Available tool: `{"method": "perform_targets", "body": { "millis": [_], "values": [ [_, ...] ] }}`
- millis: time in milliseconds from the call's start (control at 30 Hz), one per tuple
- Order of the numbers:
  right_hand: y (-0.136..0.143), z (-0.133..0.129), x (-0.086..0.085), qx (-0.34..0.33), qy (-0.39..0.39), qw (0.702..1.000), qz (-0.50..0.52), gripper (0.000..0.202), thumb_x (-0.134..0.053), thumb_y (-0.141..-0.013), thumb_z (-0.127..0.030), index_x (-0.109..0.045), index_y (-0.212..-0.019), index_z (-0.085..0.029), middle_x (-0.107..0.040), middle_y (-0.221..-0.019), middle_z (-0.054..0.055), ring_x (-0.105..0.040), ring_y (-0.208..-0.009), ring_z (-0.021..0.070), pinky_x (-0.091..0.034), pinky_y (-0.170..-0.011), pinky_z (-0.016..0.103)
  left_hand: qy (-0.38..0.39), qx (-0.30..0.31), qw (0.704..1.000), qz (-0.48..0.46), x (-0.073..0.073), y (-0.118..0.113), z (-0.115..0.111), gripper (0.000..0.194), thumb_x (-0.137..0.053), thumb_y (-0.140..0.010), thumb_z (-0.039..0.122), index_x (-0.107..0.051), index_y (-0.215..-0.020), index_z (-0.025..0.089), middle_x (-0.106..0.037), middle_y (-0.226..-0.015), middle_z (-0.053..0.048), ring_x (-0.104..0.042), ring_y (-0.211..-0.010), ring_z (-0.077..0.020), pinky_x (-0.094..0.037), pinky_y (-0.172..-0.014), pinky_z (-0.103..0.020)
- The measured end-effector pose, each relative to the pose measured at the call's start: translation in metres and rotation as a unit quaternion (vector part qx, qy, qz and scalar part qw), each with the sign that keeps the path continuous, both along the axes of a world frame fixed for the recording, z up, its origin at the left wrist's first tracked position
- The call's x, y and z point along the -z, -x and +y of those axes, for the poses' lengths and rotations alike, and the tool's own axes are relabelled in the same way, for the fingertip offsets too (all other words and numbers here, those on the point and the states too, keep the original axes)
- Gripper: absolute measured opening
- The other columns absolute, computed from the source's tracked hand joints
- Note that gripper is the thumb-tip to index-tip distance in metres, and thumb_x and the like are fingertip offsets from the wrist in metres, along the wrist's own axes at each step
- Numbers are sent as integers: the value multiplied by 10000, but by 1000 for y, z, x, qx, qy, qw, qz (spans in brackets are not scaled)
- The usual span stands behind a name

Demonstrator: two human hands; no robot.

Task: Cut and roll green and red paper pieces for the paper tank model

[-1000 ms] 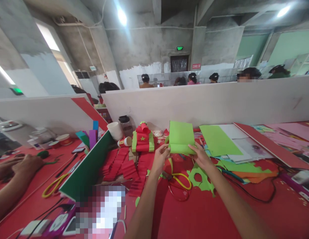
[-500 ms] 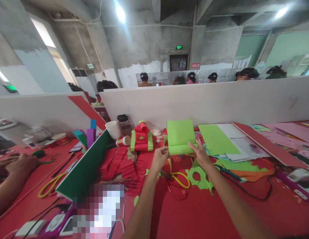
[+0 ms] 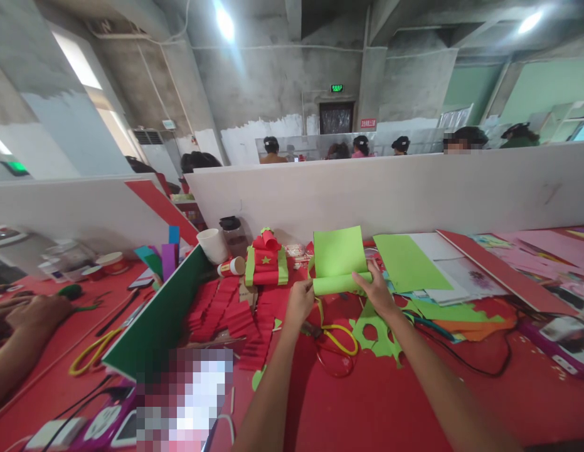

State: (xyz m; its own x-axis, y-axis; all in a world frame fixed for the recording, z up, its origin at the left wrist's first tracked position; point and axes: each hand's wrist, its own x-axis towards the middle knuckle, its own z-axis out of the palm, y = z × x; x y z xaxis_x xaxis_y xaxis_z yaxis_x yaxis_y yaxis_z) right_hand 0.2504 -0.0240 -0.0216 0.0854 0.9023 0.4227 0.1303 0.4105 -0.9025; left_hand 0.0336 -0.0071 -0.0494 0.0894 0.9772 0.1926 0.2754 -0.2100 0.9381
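Note:
A light green sheet of paper [image 3: 339, 252] is held up over the red table, its near edge rolled into a tube. My left hand [image 3: 301, 301] pinches the left end of the roll. On the right end, my right hand [image 3: 374, 287] is closed with fingers on top of the tube. Below the sheet lie yellow-handled scissors [image 3: 341, 339] and a green paper scrap with round cut-outs [image 3: 376, 333]. Left of the sheet stands a red and green paper model [image 3: 267, 260] with a star on its front.
Pleated red paper strips [image 3: 226, 314] lie on the left beside a green board [image 3: 164, 314]. A white paper roll [image 3: 213, 246] stands behind them. More green sheets [image 3: 411, 263] lie to the right. A white partition [image 3: 390, 188] closes the back. Another person's hands [image 3: 37, 314] rest at far left.
The rolled tube at the sheet's near edge looks tighter and more rounded, and less flat sheet shows above it. Both hands still grip its ends.

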Motion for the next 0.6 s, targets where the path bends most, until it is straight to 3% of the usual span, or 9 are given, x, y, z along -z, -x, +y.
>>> {"method": "perform_targets", "body": {
  "millis": [133, 233, 400, 500, 600],
  "values": [
    [0, 1, 4, -52, 50, 992, 104, 605, -545, -810, -678, -617, -1209, -229, -689, -1168, 85, -566, -1205, 279, -503, -956, 393, -5, 8, 995, -98, -9, -1, -4, 271, -514, -688, 200, -747, -799, 115, -636, -580, -9, -514, -502, -113, -383, -487, -194],
    [2, 3, 5, -96, 79, 980, 155, 643, -431, -835, -732, -602, -1216, -244, -716, -1070, 73, -650, -1059, 277, -571, -808, 392, -1, 5, 991, -137, -16, -1, -8, 254, -526, -667, 198, -749, -761, 123, -592, -510, 8, -474, -476, -106, -372, -479, -194],
    [-4, 4, 0, -135, 84, 978, 132, 461, -722, -728, -449, -663, -1138, -247, -742, -994, 52, -684, -944, 261, -577, -737, 339, 1, -3, 990, -141, -22, 2, -9, 266, -516, -634, 176, -755, -738, 124, -579, -480, 11, -459, -472, -103, -361, -481, -194],
    [-12, 6, -1, -154, 79, 981, 91, 409, -770, -676, -319, -706, -1065, -212, -755, -947, 65, -692, -914, 268, -572, -749, 356, 10, 7, 990, -140, -20, 4, -8, 282, -522, -625, 174, -760, -767, 120, -592, -498, 12, -465, -483, -98, -351, -488, -187],
    [-18, 10, 1, -149, 77, 984, 66, 380, -800, -643, -285, -728, -998, -172, -761, -856, 73, -704, -862, 274, -573, -748, 383, 15, 22, 990, -137, -16, 6, -5, 285, -535, -626, 184, -761, -785, 117, -591, -499, 16, -462, -478, -90, -338, -485, -179]
  ]
}}
